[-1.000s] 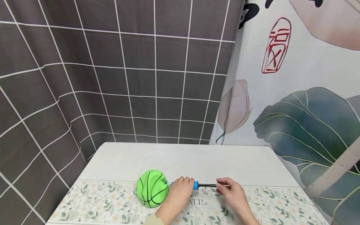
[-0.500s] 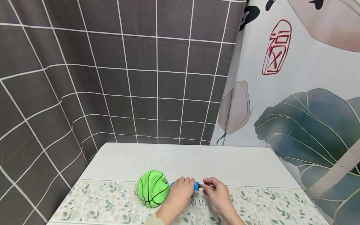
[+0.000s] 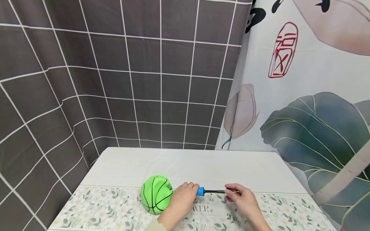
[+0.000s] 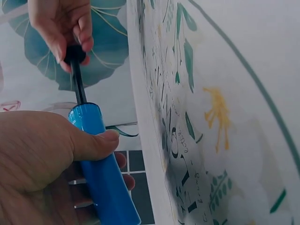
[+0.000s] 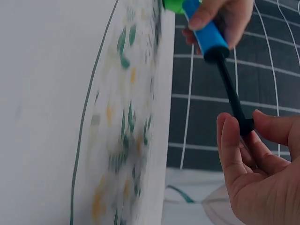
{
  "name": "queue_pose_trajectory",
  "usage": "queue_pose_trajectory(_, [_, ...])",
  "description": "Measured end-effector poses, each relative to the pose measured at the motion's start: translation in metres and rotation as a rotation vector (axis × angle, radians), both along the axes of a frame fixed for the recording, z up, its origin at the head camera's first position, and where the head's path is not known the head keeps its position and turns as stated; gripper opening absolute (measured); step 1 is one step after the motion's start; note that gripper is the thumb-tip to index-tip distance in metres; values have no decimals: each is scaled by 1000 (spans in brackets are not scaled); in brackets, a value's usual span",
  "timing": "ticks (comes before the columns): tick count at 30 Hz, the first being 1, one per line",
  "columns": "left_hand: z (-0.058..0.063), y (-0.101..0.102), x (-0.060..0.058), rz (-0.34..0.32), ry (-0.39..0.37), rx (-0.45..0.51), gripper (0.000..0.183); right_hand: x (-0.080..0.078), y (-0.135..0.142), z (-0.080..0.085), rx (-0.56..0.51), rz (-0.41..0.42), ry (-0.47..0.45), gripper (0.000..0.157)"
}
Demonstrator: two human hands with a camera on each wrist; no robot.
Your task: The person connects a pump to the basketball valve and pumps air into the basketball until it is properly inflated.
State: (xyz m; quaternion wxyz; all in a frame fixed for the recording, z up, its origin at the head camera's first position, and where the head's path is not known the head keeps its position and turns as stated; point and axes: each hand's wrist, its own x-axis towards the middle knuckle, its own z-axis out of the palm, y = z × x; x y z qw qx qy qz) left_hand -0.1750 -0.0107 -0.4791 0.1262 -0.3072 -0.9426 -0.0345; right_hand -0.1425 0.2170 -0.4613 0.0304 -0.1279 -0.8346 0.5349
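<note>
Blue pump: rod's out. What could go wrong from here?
1. The right hand pinches the black end knob with thumb and fingertips, so it might slip on a hard push.
2. The black rod stands well out of the blue barrel; off-axis force could bend or jam it.
3. The left hand grips the barrel; no fingers visibly hold the green ball, so it might roll or shift.

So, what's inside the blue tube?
The black rod goes into one end of the tube. Its inner end and anything else inside can't be seen: the tube itself and the left hand cover them.
</note>
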Motion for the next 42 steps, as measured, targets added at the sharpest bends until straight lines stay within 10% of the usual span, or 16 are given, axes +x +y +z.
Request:
queue_pose_trajectory(11, [3,1,2,2,20,-13,31,1,23,1,-45,-50,-51,33])
queue_pose_trajectory(29, [-2,12,5,28,135,-54,17,-5,-48,-13,56,93,133,22])
queue_pose_trajectory(42, [0,7,5,33,56,-44,22,-2,-31,-11,-70,67,38,26])
